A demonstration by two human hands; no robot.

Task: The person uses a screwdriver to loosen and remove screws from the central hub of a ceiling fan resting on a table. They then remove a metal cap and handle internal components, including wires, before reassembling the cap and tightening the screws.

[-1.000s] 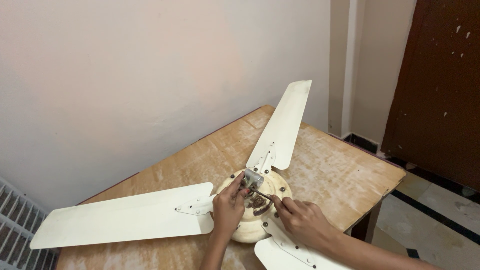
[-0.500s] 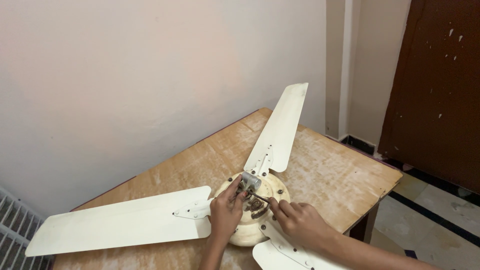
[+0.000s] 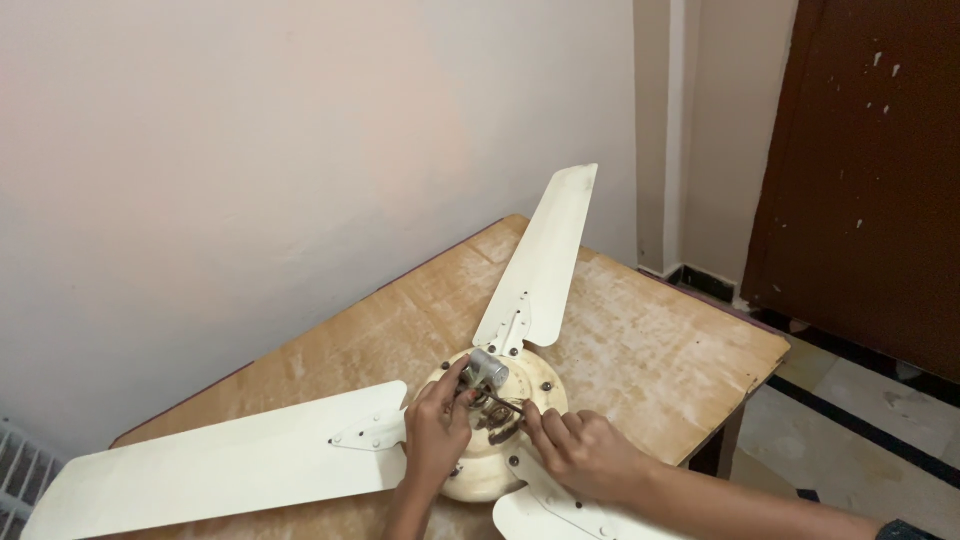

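A cream ceiling fan lies on a wooden table (image 3: 660, 345), its round motor housing (image 3: 530, 385) near the front edge. One blade (image 3: 540, 260) points away to the back, another blade (image 3: 220, 465) stretches left, a third (image 3: 560, 510) runs off the bottom. My left hand (image 3: 435, 430) pinches a small silver cylinder (image 3: 488, 368) with dark wires at the hub. My right hand (image 3: 585, 455) grips a brown wire part (image 3: 505, 425) at the hub's middle.
A pale wall stands close behind the table. A dark brown door (image 3: 860, 170) is at the right, with tiled floor (image 3: 850, 420) below it. A white grille (image 3: 20, 475) shows at the lower left.
The view has shifted slightly left and down. Both hands stay at the hub, fingers working the small silver cylinder and wires; the fan has not moved.
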